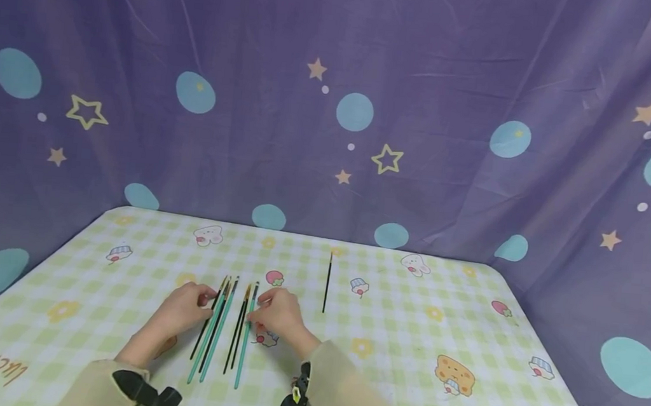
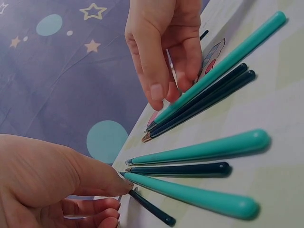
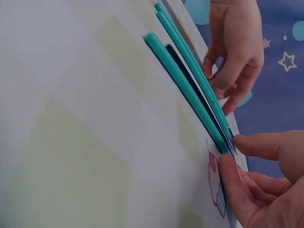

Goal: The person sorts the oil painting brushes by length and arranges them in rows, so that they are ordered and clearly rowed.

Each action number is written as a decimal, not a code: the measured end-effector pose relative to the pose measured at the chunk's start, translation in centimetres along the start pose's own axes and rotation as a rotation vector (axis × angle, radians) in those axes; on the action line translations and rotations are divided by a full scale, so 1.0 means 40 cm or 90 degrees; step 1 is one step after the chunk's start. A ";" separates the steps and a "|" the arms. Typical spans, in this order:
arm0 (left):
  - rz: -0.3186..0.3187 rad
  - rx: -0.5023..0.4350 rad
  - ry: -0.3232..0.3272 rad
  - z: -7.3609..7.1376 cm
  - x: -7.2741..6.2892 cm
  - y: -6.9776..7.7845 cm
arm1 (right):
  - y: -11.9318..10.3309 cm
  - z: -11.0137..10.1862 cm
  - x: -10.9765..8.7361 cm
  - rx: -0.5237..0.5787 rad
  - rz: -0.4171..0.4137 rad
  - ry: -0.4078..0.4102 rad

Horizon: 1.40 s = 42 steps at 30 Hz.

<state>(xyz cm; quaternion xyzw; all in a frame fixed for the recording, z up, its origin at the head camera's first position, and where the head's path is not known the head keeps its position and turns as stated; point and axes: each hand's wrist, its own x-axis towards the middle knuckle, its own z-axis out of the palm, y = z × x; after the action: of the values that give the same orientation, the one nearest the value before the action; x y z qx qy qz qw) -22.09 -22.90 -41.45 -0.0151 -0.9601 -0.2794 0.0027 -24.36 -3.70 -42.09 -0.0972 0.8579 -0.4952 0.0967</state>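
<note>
Slim paintbrushes with teal and black handles lie on the cloth in two loose bunches, bristles pointing away. My left hand (image 1: pixel 182 306) is beside the left bunch, its thumb (image 2: pixel 107 180) touching near the bristle end of the outermost black paintbrush (image 2: pixel 154 209). A teal paintbrush (image 2: pixel 194 194) lies just beside that one. At the right bunch, my right hand (image 1: pixel 279 314) has its thumb and forefinger spread around the upper part of a teal paintbrush (image 1: pixel 243 356). Two black paintbrushes (image 1: pixel 232 348) lie left of it. The bristle tips are partly hidden by fingers in the wrist views.
A single black paintbrush (image 1: pixel 327 286) lies apart, to the right of my right hand. The table is covered by a green checked cloth (image 1: pixel 395 336) with printed cakes and flowers. A purple curtain (image 1: pixel 272 154) stands behind the table.
</note>
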 end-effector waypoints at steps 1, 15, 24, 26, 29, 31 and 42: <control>-0.003 0.000 0.000 0.001 -0.001 0.000 | -0.002 0.004 -0.002 -0.021 0.000 0.003; 0.012 -0.002 -0.004 -0.008 -0.003 0.003 | -0.025 0.034 -0.006 -0.176 0.006 0.049; 0.002 -0.004 -0.006 -0.009 -0.004 0.008 | -0.035 0.036 -0.011 -0.156 0.025 0.060; -0.002 -0.005 -0.007 -0.008 -0.003 0.007 | -0.037 0.032 -0.014 -0.135 0.023 0.053; -0.010 -0.006 -0.009 -0.005 -0.001 0.007 | -0.038 0.022 -0.019 -0.096 0.030 0.047; -0.016 -0.008 -0.010 -0.003 0.001 0.007 | -0.038 0.015 -0.021 -0.071 0.032 0.044; -0.024 -0.015 -0.017 -0.006 0.002 0.006 | -0.009 -0.016 -0.020 0.019 0.028 0.015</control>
<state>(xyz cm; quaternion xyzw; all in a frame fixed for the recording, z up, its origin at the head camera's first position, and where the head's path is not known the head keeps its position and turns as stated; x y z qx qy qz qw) -22.16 -22.83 -41.13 -0.0008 -0.9568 -0.2905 -0.0154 -23.74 -3.14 -41.39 -0.0713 0.8532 -0.5070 0.0991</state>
